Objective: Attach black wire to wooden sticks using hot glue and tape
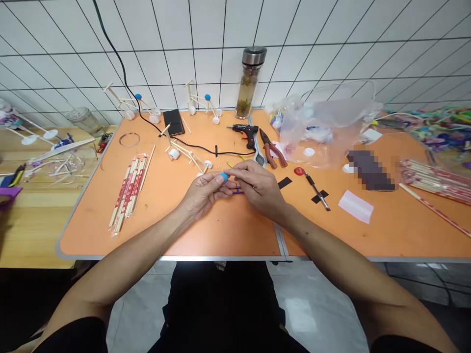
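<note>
My left hand [209,193] pinches a small round blue cap [224,177] between thumb and fingers, a little above the table. My right hand [259,184] is closed beside it, thumb and fingertips together close to the cap's edge. What those right fingertips hold, if anything, is hidden. Below and between the hands a blue strip [237,190] partly shows. Just behind my left hand stands a small bicycle model [187,153] of pale sticks with white round wheels.
Two similar models [200,100] with blue seats stand along the tiled wall. A black glue gun [246,130], red-handled pliers [273,151] and a glass tea bottle [250,86] are behind the hands. Packaged chopsticks [130,191] lie left; a pen [316,190] and plastic bag [327,122] lie right.
</note>
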Available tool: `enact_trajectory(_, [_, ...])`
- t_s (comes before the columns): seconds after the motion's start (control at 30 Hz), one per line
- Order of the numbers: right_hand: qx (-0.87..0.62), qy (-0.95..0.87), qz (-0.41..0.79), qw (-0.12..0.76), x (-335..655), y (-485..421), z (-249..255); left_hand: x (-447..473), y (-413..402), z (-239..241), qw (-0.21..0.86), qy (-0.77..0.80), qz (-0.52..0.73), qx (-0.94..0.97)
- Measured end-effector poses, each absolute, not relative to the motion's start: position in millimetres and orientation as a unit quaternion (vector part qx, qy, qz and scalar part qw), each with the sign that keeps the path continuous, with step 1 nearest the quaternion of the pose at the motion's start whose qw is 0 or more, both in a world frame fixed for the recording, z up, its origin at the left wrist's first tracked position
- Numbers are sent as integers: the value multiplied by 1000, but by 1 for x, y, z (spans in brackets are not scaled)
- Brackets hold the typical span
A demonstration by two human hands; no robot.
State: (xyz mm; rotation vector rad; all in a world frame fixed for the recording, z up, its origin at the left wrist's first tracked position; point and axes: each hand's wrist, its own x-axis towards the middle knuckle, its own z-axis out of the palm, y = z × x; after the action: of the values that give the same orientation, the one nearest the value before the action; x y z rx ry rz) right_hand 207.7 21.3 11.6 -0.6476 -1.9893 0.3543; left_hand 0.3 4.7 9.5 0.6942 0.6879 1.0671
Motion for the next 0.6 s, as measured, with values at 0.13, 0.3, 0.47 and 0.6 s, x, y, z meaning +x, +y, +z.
enact_trajectory(0.13, [-266, -816, 145, 493, 205, 19, 11, -1, 5, 5, 750, 317, 484, 322])
enact_trajectory(0.3, [-263, -816, 147, 492, 203, 18, 6, -3, 6, 7, 744, 330, 481, 327])
enact_trajectory(0.47, [-276, -818, 151, 482, 204, 17, 9, -4, 7, 13, 742, 339, 474, 332])
enact_trajectory(0.6, [-292, -811, 159, 481, 204, 15, 12, -4, 7, 14, 743, 339, 471, 335])
